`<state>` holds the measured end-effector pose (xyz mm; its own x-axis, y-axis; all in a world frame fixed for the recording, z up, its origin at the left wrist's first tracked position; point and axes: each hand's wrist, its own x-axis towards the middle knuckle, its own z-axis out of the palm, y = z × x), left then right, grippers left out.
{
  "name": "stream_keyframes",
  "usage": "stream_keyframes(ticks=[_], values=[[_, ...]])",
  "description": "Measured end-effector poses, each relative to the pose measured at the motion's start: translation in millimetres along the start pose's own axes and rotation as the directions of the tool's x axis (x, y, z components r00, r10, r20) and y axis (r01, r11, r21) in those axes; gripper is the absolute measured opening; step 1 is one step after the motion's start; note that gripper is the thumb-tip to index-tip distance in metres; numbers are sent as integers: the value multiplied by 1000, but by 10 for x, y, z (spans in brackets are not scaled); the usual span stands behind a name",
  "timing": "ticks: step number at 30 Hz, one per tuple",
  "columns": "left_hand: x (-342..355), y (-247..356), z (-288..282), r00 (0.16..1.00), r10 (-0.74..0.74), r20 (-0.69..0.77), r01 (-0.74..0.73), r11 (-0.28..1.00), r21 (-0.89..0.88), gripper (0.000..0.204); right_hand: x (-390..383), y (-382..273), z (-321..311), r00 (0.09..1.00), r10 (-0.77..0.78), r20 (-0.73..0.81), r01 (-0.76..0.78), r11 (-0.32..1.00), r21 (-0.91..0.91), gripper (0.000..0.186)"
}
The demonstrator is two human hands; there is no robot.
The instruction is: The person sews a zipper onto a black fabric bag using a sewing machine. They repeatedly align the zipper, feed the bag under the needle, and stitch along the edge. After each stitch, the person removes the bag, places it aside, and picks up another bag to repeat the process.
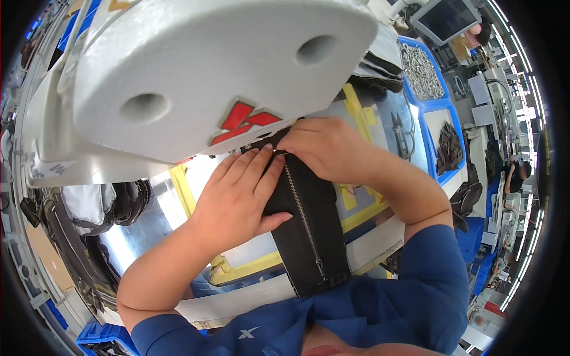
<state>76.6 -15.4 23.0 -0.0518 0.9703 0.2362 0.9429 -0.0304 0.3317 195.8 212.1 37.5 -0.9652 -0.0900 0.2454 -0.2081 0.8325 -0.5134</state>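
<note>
A black fabric panel (323, 219) with a metal-toothed zipper (299, 204) runs from the front edge of the work table up under the head of a white sewing machine (196, 65). The zipper's slider (320, 267) lies at the near end. My left hand (234, 199) rests flat on the panel's left side, fingers stretched toward the machine and thumb apart. Close beside those fingertips, my right hand (323, 145) has its fingers bent and pinched on the panel at its far part. The machine head hides the needle area.
Yellow tape (359, 113) marks the table. Scissors (405, 136) lie to the right, beside blue trays (423, 110) of metal parts (421, 71) and dark pieces (449, 148). Black and grey fabric pieces (133, 202) sit at left. A monitor (446, 19) stands at the far right.
</note>
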Motion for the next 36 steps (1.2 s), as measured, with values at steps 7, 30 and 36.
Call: stream_keyframes(ticks=[7, 30, 36], values=[[13, 20, -20, 999, -33, 38, 33, 999, 12, 89, -33, 85, 17, 994, -107, -4, 106, 989, -104, 18], [114, 45, 6, 995, -103, -15, 104, 990, 97, 94, -156, 73, 159, 980, -180, -88, 145, 939, -313, 33], [124, 49, 4, 992, -123, -12, 124, 989, 78, 96, -147, 78, 175, 981, -170, -96, 131, 937, -323, 34]])
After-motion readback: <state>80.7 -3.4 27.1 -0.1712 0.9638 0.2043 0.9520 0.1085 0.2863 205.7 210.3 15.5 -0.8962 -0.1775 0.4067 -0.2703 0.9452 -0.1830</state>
